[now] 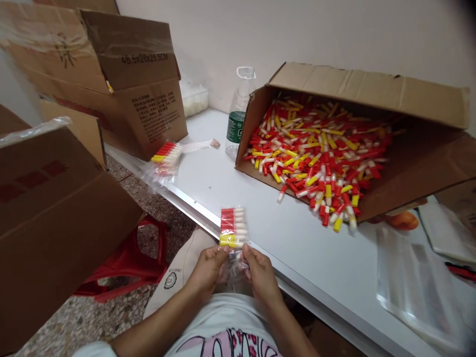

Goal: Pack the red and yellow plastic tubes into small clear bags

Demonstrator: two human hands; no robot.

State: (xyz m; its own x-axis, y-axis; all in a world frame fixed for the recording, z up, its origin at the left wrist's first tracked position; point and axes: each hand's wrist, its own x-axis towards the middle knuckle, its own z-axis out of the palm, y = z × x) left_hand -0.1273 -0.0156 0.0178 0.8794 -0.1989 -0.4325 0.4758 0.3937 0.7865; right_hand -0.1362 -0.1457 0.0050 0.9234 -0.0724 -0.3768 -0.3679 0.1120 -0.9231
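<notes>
A small clear bag with a row of several red-and-white pieces and a yellow-and-white one lies over the white table's front edge. My left hand pinches the bag's lower left side, and my right hand pinches its lower right side; loose plastic hangs between them. Farther left, more filled bags are piled at the table edge. A cardboard box on its side spills many loose red, yellow and white pieces onto the table.
A plastic bottle with a green label stands beside the box. Clear empty bags lie at the right. Cardboard boxes stand at the left, above a red stool. A clear tub is near the wall.
</notes>
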